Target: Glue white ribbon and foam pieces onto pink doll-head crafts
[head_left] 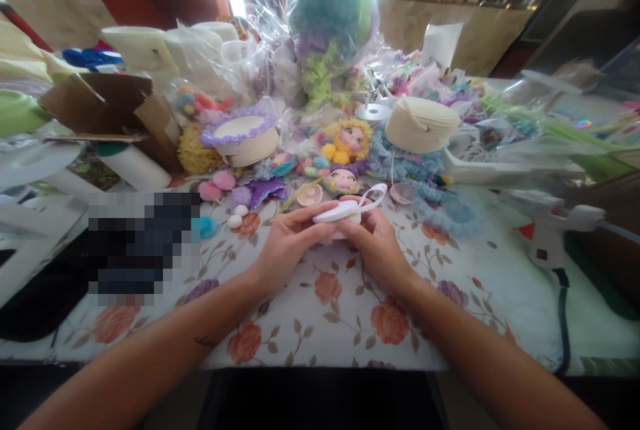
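Note:
Above the flowered tablecloth, near the middle, both of my hands hold a roll of white ribbon (333, 213). A loop of the ribbon (379, 194) sticks up from its right side. My left hand (293, 238) grips the left edge between thumb and fingers. From the right, my right hand (375, 240) presses its thumb on the near side, its fingertips partly hidden behind. Just beyond the hands lie a doll face (343, 180) and a pink shell-shaped piece (310, 195).
A white glue gun (545, 227) stands at the right with a dark cord. Farther back are a cream basket (423, 125), a purple-trimmed basket (245, 140), a yellow-haired doll (350, 140) and plastic-wrapped craft pieces. On the left stands an open cardboard box (105, 107).

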{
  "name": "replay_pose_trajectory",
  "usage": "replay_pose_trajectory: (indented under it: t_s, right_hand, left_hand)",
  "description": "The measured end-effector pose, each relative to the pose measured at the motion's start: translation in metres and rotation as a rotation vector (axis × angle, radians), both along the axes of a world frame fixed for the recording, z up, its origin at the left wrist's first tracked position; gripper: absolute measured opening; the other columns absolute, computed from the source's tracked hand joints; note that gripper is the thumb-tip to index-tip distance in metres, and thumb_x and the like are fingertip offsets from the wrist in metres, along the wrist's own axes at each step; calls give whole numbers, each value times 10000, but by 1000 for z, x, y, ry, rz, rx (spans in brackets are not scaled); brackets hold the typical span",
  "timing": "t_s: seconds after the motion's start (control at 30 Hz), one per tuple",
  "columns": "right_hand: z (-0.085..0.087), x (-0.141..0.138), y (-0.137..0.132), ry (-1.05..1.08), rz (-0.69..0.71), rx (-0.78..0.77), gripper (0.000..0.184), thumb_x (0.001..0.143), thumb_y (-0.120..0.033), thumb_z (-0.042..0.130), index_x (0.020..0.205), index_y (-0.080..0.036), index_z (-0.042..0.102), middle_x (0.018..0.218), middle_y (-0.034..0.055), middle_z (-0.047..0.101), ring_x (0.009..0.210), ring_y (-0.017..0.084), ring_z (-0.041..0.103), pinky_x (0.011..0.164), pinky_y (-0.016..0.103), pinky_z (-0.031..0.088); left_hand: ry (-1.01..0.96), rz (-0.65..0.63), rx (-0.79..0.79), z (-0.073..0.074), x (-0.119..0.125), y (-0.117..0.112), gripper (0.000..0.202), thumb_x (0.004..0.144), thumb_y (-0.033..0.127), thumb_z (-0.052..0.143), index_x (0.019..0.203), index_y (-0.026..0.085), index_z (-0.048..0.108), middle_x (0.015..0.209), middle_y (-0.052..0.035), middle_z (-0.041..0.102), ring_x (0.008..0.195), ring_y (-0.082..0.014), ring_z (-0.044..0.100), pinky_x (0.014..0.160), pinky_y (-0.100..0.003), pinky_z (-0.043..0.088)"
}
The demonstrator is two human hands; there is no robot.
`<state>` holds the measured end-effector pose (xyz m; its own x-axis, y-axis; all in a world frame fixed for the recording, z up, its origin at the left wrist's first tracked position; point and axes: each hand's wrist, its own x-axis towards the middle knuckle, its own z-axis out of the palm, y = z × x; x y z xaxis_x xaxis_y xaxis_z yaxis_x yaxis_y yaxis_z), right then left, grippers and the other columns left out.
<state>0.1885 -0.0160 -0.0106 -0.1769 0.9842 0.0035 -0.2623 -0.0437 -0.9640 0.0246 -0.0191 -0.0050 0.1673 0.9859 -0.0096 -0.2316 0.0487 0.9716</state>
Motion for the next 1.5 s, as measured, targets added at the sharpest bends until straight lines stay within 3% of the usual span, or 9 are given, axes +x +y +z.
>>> replay_pose_trajectory:
  t_s: [0.17,0.37,0.47,0.67,0.87,0.97,1.2,1.5]
  right_hand:
    - [-1,1,-1,-4,15,-11,458,778,-363,759,1170,-238,557,1074,34,656,914,181,641,789,301,525]
    - [2,2,1,1,25,47,428,796,-421,758,1143,-246,578,1140,45,644,1002,212,641,859,349,541]
    - [3,2,1,-8,42,55,445,795,-426,755,1157,-250,566,1158,46,639,1021,218,637,876,355,533]
    - [4,3,-1,-53,70,65,374,812,-374,705,1130,-235,565,1025,21,643,904,179,621,809,305,501]
    - [4,4,0,-70,53,81,337,800,-375,707,1077,-235,575,988,16,651,861,182,624,787,317,499]
    - [5,4,0,-81,52,93,353,795,-401,709,1075,-241,566,980,19,653,867,191,625,774,322,507]
    - [2,4,0,-63,94,151,340,816,-372,672,1114,-241,572,1054,29,642,949,201,609,839,330,484]
    - [6,4,0,-38,82,108,343,805,-392,702,1084,-234,580,1028,33,659,957,211,633,837,340,497]
  left_hand:
    - [4,-6,-17,3,0,-1,315,735,292,825,1048,262,800,902,-27,772,685,-122,611,678,-241,515]
    - [32,34,7,5,3,-1,336,750,316,814,1080,259,790,729,4,710,631,-111,554,611,-230,457]
    - [25,41,-10,6,2,-2,343,748,302,809,1086,244,788,807,-15,733,687,-126,587,649,-239,473]
    - [65,24,-15,9,-2,-3,288,738,254,796,1025,253,808,739,-13,737,638,-121,583,624,-228,482]
    - [48,-26,23,7,1,-3,326,776,308,789,1096,250,783,1031,-51,769,843,-181,675,727,-264,538]
    - [-15,-47,14,7,2,-3,347,747,308,818,1085,236,782,1077,-58,763,933,-213,694,794,-291,559]
    - [-58,-11,-67,10,1,-4,360,691,284,855,1040,224,792,1053,-67,771,875,-204,707,779,-293,568]
    - [-22,-55,-32,7,-2,0,323,753,273,813,1071,227,785,1078,-65,761,830,-160,677,732,-251,535]
